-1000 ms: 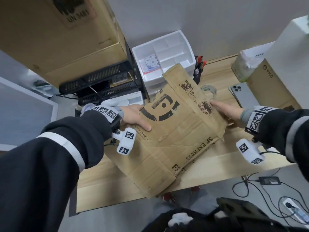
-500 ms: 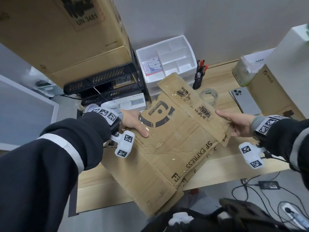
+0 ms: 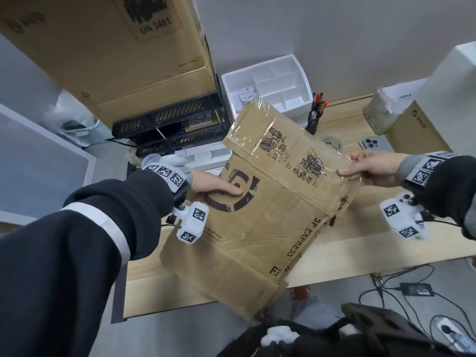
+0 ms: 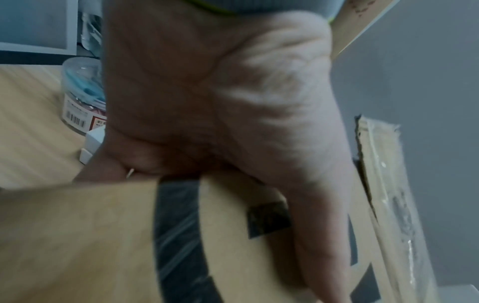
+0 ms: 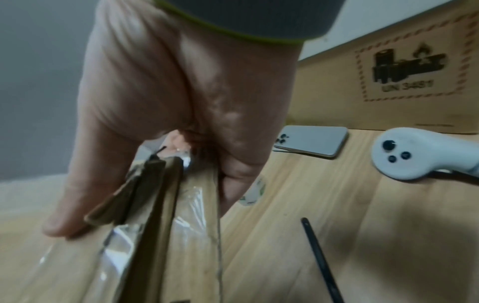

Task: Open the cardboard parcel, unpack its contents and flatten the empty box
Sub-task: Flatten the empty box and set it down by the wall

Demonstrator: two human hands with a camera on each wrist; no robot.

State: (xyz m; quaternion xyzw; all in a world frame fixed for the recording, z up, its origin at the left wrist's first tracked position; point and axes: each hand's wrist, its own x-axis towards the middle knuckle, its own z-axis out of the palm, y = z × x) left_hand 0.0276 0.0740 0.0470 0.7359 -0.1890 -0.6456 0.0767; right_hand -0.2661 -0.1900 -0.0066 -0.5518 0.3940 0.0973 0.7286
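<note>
The flattened brown cardboard box [image 3: 268,217], printed with a black logo and SF EXPRESS, hangs tilted above the wooden desk [image 3: 360,251]. My left hand [image 3: 213,186] grips its left edge, thumb on top over the logo and fingers underneath. My right hand [image 3: 365,167] pinches the taped right edge, thumb on top. In the left wrist view the thumb [image 4: 305,205] lies on the cardboard [image 4: 77,235]. In the right wrist view the hand [image 5: 166,114] clamps the stacked flap edges and clear tape [image 5: 160,225].
Behind the box stand a white divided organiser [image 3: 268,83], a black pen cup [image 3: 314,119], a tape roll [image 3: 331,143] and a phone [image 3: 373,145]. Large cardboard cartons [image 3: 103,52] sit at the back left. A white controller [image 5: 404,155] and a black pen [image 5: 321,260] lie on the desk.
Both hands have lifted the flattened box off the desk and tilted it upward toward me. The right hand has gone from resting flat on it to pinching its edge.
</note>
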